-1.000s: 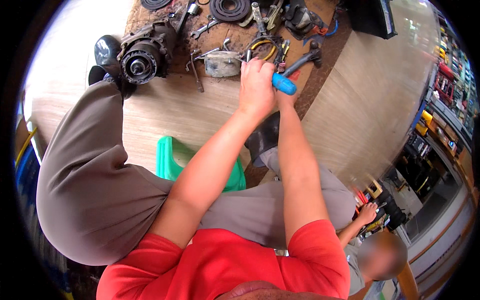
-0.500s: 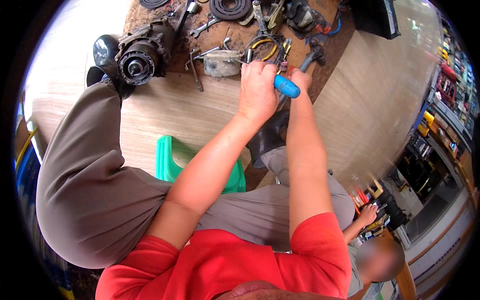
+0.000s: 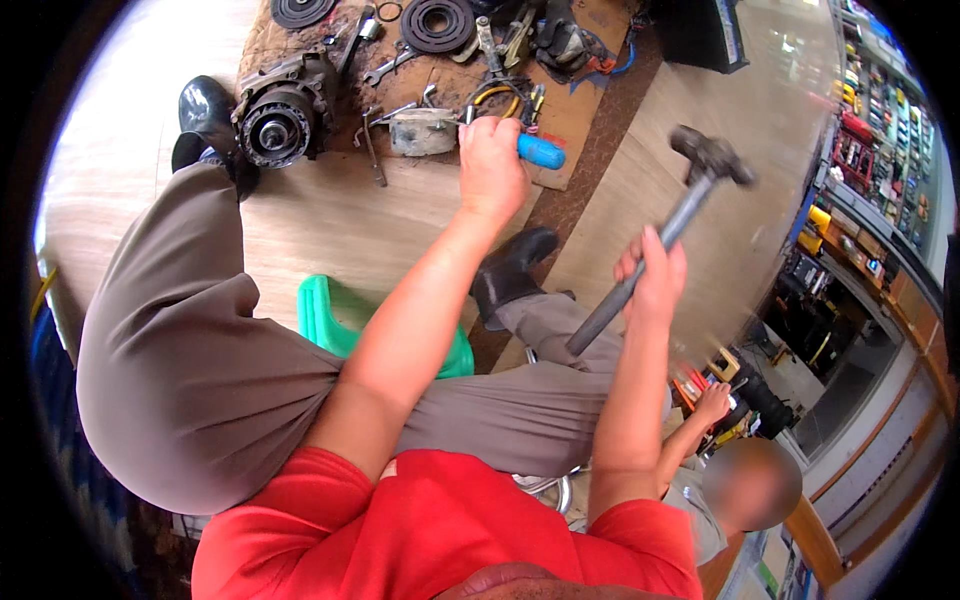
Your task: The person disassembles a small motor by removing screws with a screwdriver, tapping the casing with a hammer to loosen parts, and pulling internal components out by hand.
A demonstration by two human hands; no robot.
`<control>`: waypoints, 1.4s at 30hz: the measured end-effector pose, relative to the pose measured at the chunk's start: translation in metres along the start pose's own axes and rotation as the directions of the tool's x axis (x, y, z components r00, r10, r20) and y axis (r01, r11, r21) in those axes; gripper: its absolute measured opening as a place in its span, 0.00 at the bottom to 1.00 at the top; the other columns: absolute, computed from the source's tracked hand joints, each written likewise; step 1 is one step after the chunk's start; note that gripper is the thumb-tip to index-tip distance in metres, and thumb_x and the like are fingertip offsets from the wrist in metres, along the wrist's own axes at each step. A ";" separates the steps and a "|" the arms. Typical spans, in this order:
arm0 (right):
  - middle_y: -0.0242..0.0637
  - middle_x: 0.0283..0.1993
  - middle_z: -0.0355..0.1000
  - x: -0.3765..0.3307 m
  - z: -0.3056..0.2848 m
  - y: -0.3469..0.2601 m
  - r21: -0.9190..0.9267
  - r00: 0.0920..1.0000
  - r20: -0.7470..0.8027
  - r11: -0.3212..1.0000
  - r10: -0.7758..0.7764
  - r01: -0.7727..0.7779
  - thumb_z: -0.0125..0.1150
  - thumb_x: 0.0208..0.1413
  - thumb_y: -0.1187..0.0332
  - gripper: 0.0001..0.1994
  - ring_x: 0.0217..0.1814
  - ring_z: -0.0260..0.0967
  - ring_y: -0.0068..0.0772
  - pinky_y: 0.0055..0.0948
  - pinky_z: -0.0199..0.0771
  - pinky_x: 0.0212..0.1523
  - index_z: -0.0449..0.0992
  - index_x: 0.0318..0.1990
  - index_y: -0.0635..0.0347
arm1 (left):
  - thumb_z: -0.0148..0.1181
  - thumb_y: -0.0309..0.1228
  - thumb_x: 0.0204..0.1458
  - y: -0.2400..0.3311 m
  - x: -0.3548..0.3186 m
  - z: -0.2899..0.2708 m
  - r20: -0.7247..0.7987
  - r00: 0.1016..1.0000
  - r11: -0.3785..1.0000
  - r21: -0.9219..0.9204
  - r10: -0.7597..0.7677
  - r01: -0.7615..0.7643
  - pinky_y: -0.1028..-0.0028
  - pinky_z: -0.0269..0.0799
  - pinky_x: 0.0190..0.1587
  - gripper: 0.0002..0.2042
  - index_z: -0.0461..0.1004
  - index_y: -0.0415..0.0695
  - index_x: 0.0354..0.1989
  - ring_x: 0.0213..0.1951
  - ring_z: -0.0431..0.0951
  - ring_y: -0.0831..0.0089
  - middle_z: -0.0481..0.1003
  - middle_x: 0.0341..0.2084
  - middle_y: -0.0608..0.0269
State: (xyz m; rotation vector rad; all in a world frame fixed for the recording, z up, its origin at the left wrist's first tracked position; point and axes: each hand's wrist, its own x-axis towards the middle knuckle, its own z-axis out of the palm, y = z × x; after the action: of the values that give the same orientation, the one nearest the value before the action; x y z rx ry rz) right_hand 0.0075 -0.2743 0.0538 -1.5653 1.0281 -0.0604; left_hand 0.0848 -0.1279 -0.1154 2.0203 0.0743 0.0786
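To the right of the pale, round metal block (image 3: 422, 132), the right hand (image 3: 655, 275) has its fingers wrapped around a hammer (image 3: 688, 205), probably head-heavy and rigid, best held low on the shaft. Just beside that block, the left hand (image 3: 493, 165) grips a blue-handled screwdriver-like tool (image 3: 541, 151), likely light and stiff.

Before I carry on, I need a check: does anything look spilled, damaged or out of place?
Mainly the cardboard: dark smears mark it around the wrench. It looks soiled, perhaps greasy, though I can't confirm the substance. Nothing looks plainly broken, but the hammer is too blurred at its head to judge.
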 end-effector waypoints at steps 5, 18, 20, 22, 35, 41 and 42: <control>0.34 0.27 0.67 -0.042 0.011 -0.029 0.154 0.930 0.080 0.926 -0.360 0.345 0.61 0.56 0.76 0.08 0.20 0.64 0.27 0.28 0.69 0.23 0.67 0.38 0.61 | 0.57 0.14 0.37 -0.001 0.002 -0.001 0.038 0.999 1.000 -0.015 0.011 -0.010 0.56 0.69 0.48 0.17 0.73 0.42 0.38 0.43 0.71 0.47 0.72 0.36 0.50; 0.37 0.28 0.71 -0.059 0.062 -0.020 -0.254 0.902 0.142 0.866 -0.407 0.431 0.64 0.52 0.82 0.08 0.22 0.68 0.25 0.27 0.71 0.26 0.70 0.34 0.64 | 0.56 0.14 0.37 0.002 0.000 -0.001 0.046 0.999 1.000 -0.006 0.014 -0.014 0.55 0.68 0.48 0.18 0.73 0.41 0.40 0.43 0.71 0.47 0.73 0.37 0.50; 0.36 0.27 0.72 -0.054 0.062 -0.014 -0.209 0.917 0.146 0.895 -0.370 0.395 0.65 0.52 0.81 0.08 0.22 0.68 0.24 0.26 0.71 0.26 0.71 0.34 0.63 | 0.56 0.14 0.36 0.006 0.002 -0.003 0.039 0.999 1.000 -0.001 0.001 -0.001 0.55 0.68 0.48 0.18 0.73 0.41 0.40 0.43 0.71 0.47 0.72 0.37 0.50; 0.35 0.26 0.72 -0.051 0.065 -0.012 -0.191 0.925 0.171 0.910 -0.339 0.369 0.65 0.53 0.80 0.07 0.22 0.68 0.23 0.25 0.70 0.25 0.71 0.34 0.64 | 0.57 0.14 0.36 0.007 0.004 -0.004 0.035 0.999 1.000 -0.009 0.007 -0.007 0.55 0.68 0.47 0.18 0.73 0.41 0.40 0.43 0.71 0.47 0.72 0.37 0.50; 0.30 0.29 0.72 -0.037 0.081 0.002 -0.239 0.931 0.164 0.902 -0.327 0.359 0.71 0.50 0.76 0.11 0.23 0.67 0.17 0.20 0.68 0.24 0.72 0.36 0.62 | 0.57 0.15 0.37 0.007 0.007 -0.012 0.043 0.998 0.999 -0.005 -0.054 0.054 0.56 0.68 0.47 0.17 0.73 0.42 0.39 0.42 0.71 0.47 0.72 0.36 0.50; 0.31 0.28 0.72 -0.031 0.077 0.010 -0.264 0.941 0.177 0.907 -0.288 0.327 0.70 0.51 0.76 0.11 0.22 0.67 0.18 0.21 0.68 0.23 0.72 0.36 0.63 | 0.58 0.20 0.42 0.007 0.008 -0.011 0.055 0.995 0.996 -0.031 -0.087 0.089 0.45 0.62 0.58 0.11 0.74 0.43 0.37 0.45 0.71 0.48 0.71 0.36 0.52; 0.31 0.28 0.72 -0.030 0.075 0.011 -0.268 0.941 0.178 0.906 -0.288 0.328 0.70 0.51 0.76 0.11 0.22 0.67 0.18 0.21 0.69 0.23 0.71 0.36 0.63 | 0.58 0.21 0.43 0.006 0.008 -0.011 0.060 0.994 0.995 -0.028 -0.091 0.093 0.44 0.62 0.58 0.11 0.74 0.43 0.37 0.45 0.71 0.48 0.71 0.36 0.52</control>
State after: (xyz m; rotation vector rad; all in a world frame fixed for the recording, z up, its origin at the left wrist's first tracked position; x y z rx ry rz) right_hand 0.0244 -0.1967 0.0372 -1.9689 0.6966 -0.0192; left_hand 0.0916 -0.1199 -0.1046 1.9836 0.1276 -0.0376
